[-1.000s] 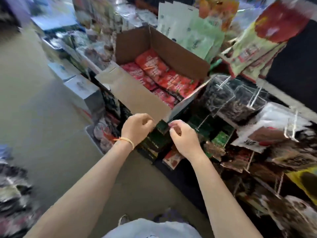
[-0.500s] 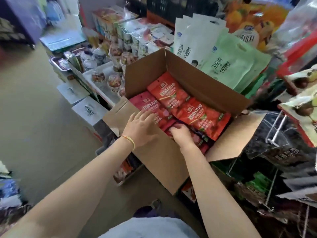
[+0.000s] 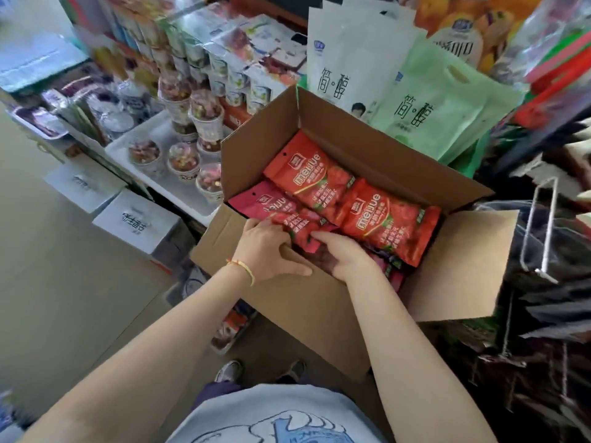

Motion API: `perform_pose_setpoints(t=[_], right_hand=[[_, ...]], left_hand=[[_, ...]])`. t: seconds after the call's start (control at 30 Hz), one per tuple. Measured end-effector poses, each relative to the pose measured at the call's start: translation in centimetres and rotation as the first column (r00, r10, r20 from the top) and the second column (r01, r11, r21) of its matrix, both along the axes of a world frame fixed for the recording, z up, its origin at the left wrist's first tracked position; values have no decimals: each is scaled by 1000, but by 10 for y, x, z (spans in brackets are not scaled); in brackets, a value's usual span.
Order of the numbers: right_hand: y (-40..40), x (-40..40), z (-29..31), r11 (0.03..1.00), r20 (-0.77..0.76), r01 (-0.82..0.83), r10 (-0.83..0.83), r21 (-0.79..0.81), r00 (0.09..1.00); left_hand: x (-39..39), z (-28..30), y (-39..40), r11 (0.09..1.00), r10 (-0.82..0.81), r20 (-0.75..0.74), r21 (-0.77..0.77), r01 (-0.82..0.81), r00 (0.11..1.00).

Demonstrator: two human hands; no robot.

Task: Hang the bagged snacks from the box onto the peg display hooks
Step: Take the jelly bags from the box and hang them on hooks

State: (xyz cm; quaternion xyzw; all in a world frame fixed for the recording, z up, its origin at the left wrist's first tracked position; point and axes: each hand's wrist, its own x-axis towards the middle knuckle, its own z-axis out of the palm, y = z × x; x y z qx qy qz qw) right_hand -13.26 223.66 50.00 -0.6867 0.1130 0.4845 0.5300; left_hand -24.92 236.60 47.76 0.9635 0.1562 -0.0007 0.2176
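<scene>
The cardboard box (image 3: 319,302) sat open ahead, red snack bags (image 3: 388,223) lying flat, long axes running away rightward. Left hand (image 3: 267,251) pinched the nearest bag's (image 3: 295,227) bottom edge; right hand (image 3: 343,254) lay alongside, grip unclear, equally near

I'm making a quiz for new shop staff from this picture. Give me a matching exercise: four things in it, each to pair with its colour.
Things:
1. cardboard box
2. snack bag on top in the box
3. handled bag behind the box
4. wristband on the left hand

Colours:
A. pale green
B. yellow
C. brown
D. red

Pairs: 1-C, 2-D, 3-A, 4-B
</scene>
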Motion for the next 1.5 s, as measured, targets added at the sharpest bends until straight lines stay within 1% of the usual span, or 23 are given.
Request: perform_pose_setpoints(t=[0.03, 0.13, 0.2, 0.23, 0.27, 0.3, 0.33, 0.37, 0.4, 0.43, 0.47, 0.53, 0.6, 0.7, 0.8, 0.87, 0.9, 1.03, 1.1, 1.17, 1.3, 1.37, 1.5], right_hand=[[-2, -3, 10, 994, -12, 74, -73, 75, 997], [-10, -15, 39, 917, -70, 280, -272, 285, 960], [-14, -27, 60, 847, -56, 354, -363, 395, 930], [-17, -33, 70, 807, -39, 379, -407, 452, 913], [-21, -40, 78, 763, -21, 394, -447, 513, 894], [-25, -48, 84, 719, -7, 394, -476, 573, 879], [-29, -56, 89, 696, 38, 357, -482, 623, 875], [-33, -64, 91, 700, 107, 295, -470, 650, 876], [-39, -72, 91, 726, 190, 227, -444, 650, 875], [-45, -80, 93, 761, 274, 167, -415, 627, 868], [-53, -87, 95, 797, 343, 121, -385, 592, 857], [-74, -100, 101, 860, 431, 83, -333, 504, 838], [-101, -111, 108, 910, 496, 98, -307, 402, 812], [-145, -126, 113, 940, 548, 149, -303, 307, 780], [-196, -140, 122, 895, 534, 263, -429, 361, 728], [-239, -142, 132, 833, 534, 358, -548, 422, 643], [-262, -143, 139, 813, 552, 380, -580, 442, 599], [-365, -150, 170, 779, 635, 403, -626, 480, 453], [-413, -154, 184, 785, 661, 376, -618, 492, 426], [-457, -155, 195, 801, 696, 373, -594, 468, 404], [-535, -154, 204, 776, 695, 425, -618, 465, 367], [-570, -152, 204, 742, 668, 462, -656, 485, 352], [-630, -137, 197, 653, 623, 566, -728, 503, 286]], left_hand=[[-1, -2, 1, 999, 7, 49, -35, -5, 999], [-5, 11, 1, 964, 89, 216, -266, -29, 972], [-8, 31, -5, 910, 177, 224, -409, -72, 958], [-10, 42, -7, 844, 235, 185, -526, -106, 954], [-12, 54, -8, 697, 290, 101, -704, -138, 952], [-12, 64, -9, 454, 302, -11, -878, -154, 953], [-13, 75, -11, 174, 262, -106, -973, -155, 959], [-11, 83, -13, -59, 222, -139, -990, -129, 965], [-9, 90, -13, -212, 203, -129, -974, -86, 971], [-7, 96, -16, -291, 206, -108, -956, -44, 973], [-5, 101, -18, -326, 217, -86, -945, -11, 972], [-1, 108, -28, -326, 237, -59, -945, 22, 970], [4, 108, -43, -313, 242, -18, -948, 61, 970], [1, 124, -80, -291, 212, 72, -948, 133, 975], [0, 142, -126, -192, 134, 179, -960, 202, 975], [1, 159, -161, -138, 84, 226, -962, 236, 970], [1, 168, -181, -111, 57, 255, -959, 260, 965], [-3, 200, -285, -42, -25, 326, -945, 325, 945], [-5, 205, -344, 8, -29, 326, -945, 326, 945], [-10, 205, -403, 23, -38, 303, -952, 304, 952], [-15, 208, -499, 47, -121, 204, -976, 210, 972], [-11, 211, -535, 75, -156, 168, -981, 181, 973], [9, 215, -598, 84, -168, 146, -983, 162, 975]])
